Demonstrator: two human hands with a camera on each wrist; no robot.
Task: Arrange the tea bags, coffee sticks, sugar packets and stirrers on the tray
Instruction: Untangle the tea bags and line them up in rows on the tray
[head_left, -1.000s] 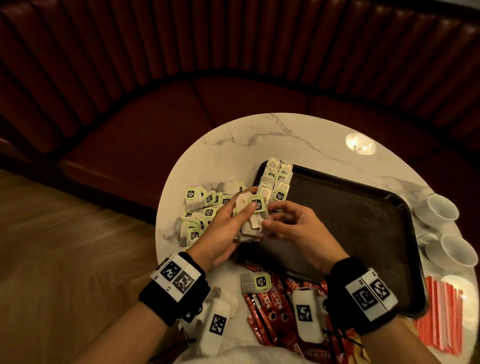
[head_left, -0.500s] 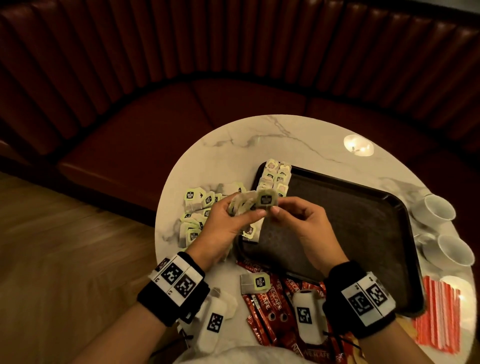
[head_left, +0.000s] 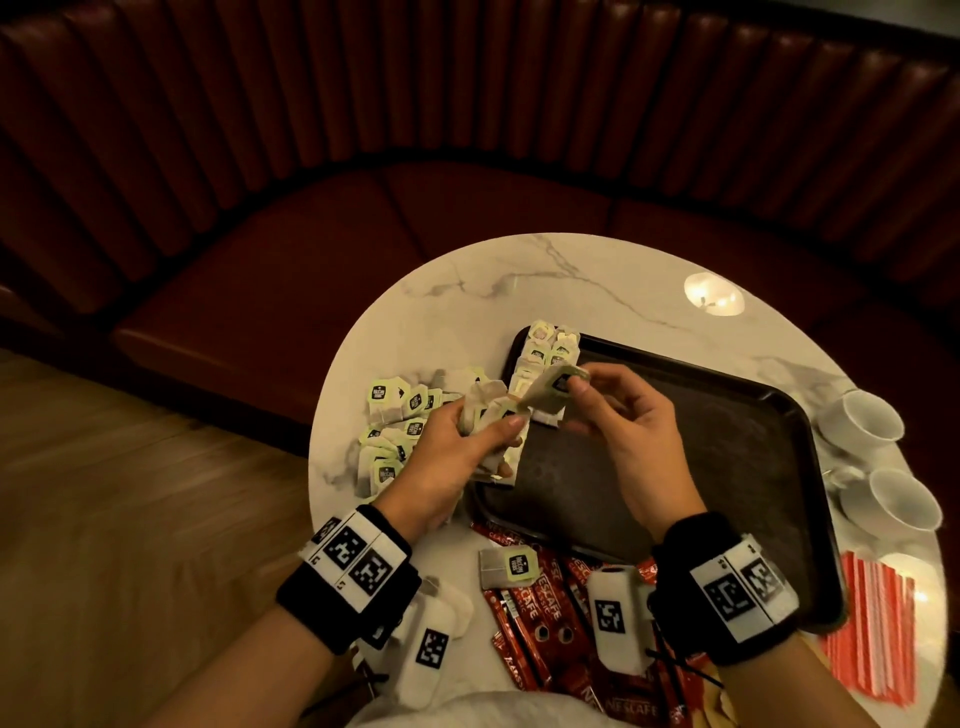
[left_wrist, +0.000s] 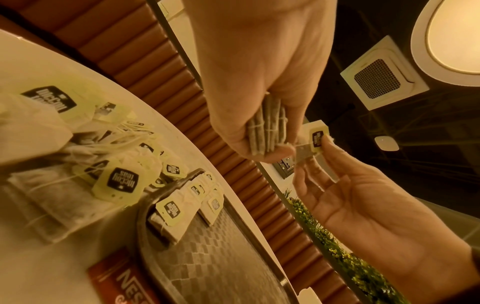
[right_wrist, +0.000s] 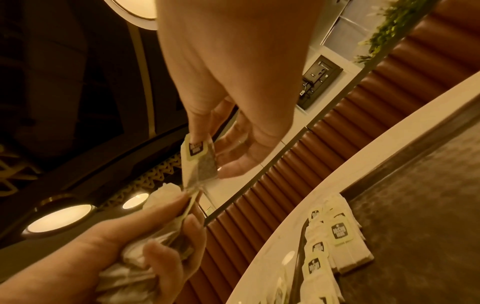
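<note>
My left hand (head_left: 467, 431) grips a bunch of tea bags (left_wrist: 267, 131) above the left edge of the dark tray (head_left: 701, 467). My right hand (head_left: 587, 387) pinches a single tea bag (head_left: 556, 384) by its pale green tag (right_wrist: 196, 149), held just right of the bunch over the tray. A row of tea bags (head_left: 545, 348) lies in the tray's far left corner. A loose pile of tea bags (head_left: 395, 426) sits on the marble table (head_left: 519, 280) left of the tray. Red coffee sticks (head_left: 540, 608) lie near the front edge, with one tea bag (head_left: 511, 566) on them.
Two white cups (head_left: 872, 421) stand right of the tray. Red-and-white striped packets (head_left: 872, 623) lie at the front right. A dark red curved bench (head_left: 363, 234) wraps round the far side of the table; wooden floor (head_left: 130, 519) is on the left.
Both hands have risen from the tray's edge. My right hand has drawn one tea bag out of the bunch and carried it right and farther from me.
</note>
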